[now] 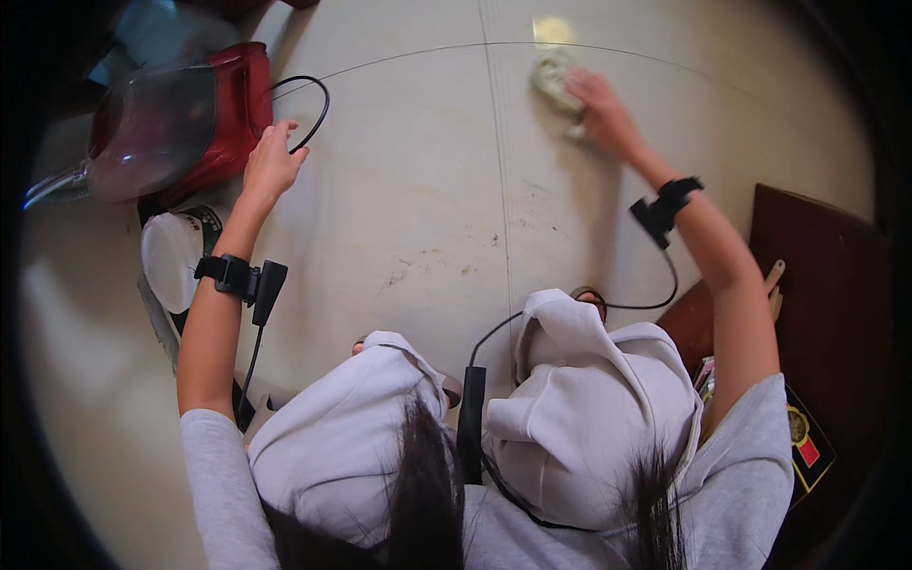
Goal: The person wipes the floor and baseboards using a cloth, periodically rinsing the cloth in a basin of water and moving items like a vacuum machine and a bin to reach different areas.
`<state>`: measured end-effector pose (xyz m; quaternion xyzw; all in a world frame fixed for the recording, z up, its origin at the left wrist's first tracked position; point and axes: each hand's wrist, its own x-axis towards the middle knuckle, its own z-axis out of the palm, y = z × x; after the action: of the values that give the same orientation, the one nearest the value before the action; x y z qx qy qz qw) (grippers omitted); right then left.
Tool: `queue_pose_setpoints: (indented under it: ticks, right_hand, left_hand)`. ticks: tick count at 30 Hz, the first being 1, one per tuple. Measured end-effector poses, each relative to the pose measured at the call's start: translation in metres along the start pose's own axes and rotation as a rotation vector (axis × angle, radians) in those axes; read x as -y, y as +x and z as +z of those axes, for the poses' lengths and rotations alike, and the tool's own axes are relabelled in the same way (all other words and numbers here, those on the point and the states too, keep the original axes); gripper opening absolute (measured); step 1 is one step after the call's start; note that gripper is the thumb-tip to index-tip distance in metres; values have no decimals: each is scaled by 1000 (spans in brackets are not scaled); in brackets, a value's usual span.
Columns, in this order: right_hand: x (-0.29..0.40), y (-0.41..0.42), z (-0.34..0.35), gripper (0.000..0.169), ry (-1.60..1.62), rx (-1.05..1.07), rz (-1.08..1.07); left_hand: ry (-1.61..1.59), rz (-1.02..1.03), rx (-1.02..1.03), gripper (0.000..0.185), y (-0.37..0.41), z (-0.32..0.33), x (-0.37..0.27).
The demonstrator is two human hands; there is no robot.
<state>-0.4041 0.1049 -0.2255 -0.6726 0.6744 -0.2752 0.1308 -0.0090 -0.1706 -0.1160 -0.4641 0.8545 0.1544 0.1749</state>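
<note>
My right hand (602, 110) presses a crumpled, pale greenish cloth (557, 84) on the light tiled floor (420, 178), near the top right. The hand and cloth look slightly blurred. Its fingers lie over the cloth's right side. At the left, my left hand (276, 160) has its fingers apart and holds nothing. It is beside the red end of a vacuum cleaner (246, 92) with a clear dust container, close to a looped black cable (328, 107). Whether the fingertips touch the red housing is hard to tell. Dark smudges (467, 271) mark the floor between my hands and knees.
A white-lidded tub (167, 260) stands beside my left forearm, below the vacuum cleaner. Dark reddish-brown wooden furniture (819, 285) is at the right, beside my right arm. Cables hang from black devices strapped to both my forearms. A thin dark line arcs across the upper floor.
</note>
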Motion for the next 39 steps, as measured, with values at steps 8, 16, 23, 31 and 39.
queue_pose_setpoints:
  ticks: [8, 16, 23, 31, 39]
  right_hand:
    - [246, -22, 128, 34, 536, 418, -614]
    - [80, 84, 88, 46, -12, 303, -382]
    - [-120, -46, -76, 57, -394, 18, 412]
    - [-1, -81, -60, 55, -38, -58, 398]
    - [188, 10, 104, 36, 463, 282, -414]
  left_hand:
    - [-28, 213, 50, 37, 4, -18, -63]
    - [-298, 285, 306, 27, -3, -2, -89]
    - [-55, 424, 234, 50, 3, 34, -110]
    - [106, 446, 301, 69, -2, 59, -110]
    - [-107, 464, 385, 61, 29, 52, -89]
